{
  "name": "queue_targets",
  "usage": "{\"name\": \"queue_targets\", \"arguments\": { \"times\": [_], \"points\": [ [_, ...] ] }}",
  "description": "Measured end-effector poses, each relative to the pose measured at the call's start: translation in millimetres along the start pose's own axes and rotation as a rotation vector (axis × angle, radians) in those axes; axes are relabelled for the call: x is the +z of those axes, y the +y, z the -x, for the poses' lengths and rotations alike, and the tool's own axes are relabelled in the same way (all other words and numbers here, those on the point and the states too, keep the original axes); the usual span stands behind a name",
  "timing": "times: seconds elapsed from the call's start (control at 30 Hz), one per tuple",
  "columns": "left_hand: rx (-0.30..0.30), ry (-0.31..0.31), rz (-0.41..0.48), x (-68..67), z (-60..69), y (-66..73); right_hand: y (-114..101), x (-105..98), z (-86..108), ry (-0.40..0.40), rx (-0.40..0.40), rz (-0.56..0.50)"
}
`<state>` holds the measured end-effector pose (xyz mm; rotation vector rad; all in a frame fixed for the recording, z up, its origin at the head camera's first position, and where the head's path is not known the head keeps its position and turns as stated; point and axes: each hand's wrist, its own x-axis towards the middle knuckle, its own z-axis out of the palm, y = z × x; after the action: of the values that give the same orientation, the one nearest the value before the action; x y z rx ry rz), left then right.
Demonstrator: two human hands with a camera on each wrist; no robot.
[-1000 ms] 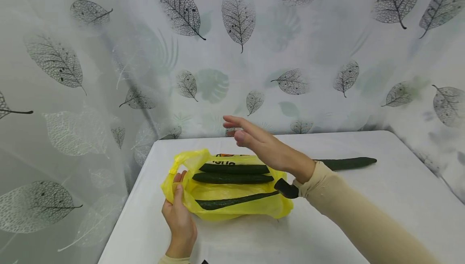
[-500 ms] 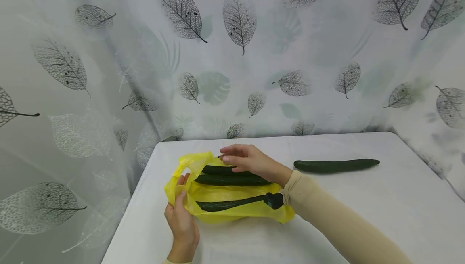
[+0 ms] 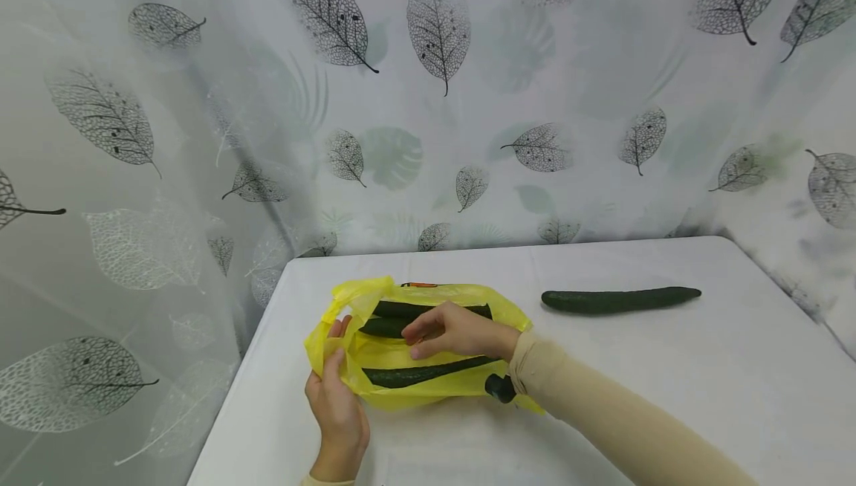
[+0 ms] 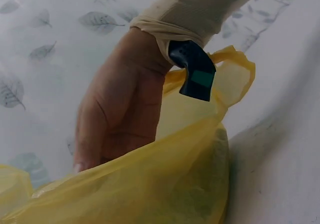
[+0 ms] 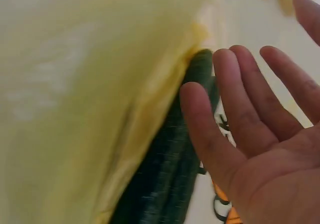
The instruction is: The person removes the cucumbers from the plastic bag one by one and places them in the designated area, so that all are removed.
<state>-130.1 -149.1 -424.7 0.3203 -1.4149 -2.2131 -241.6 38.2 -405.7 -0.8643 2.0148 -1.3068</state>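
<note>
Cucumbers [image 3: 408, 377] lie in a yellow bag [image 3: 441, 391]; the left hand [image 3: 337, 404] pinches its edge, the right hand [image 3: 453, 331], fingers parted, hovers inside.

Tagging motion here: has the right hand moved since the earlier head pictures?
Yes: the right hand has dropped in view, now further below the table's back edge.

Pale leaf-patterned backdrop [image 3: 401, 107] behind a white table [image 3: 709, 367].

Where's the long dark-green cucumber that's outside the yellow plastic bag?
In the head view, the loose cucumber lies on the white table, right of the yellow plastic bag and beyond the right arm's beige sleeve.
</note>
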Motion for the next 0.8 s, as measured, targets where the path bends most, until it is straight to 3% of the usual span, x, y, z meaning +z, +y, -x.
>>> {"name": "queue_targets", "arguments": {
  "times": [0.27,0.6,0.8],
  "points": [
    [-0.003,-0.004,-0.003,-0.6,-0.2,-0.6,19.5,10.3,-0.7,0.016,0.058,0.118],
    [0.001,-0.013,0.001,-2.0,-0.8,-3.4,27.5,15.5,3.6,0.031,0.084,0.249],
    [-0.036,-0.001,0.004,-1.8,-0.7,-2.3,32.1,21.2,7.2,0.034,0.119,0.359]
  ]
}}
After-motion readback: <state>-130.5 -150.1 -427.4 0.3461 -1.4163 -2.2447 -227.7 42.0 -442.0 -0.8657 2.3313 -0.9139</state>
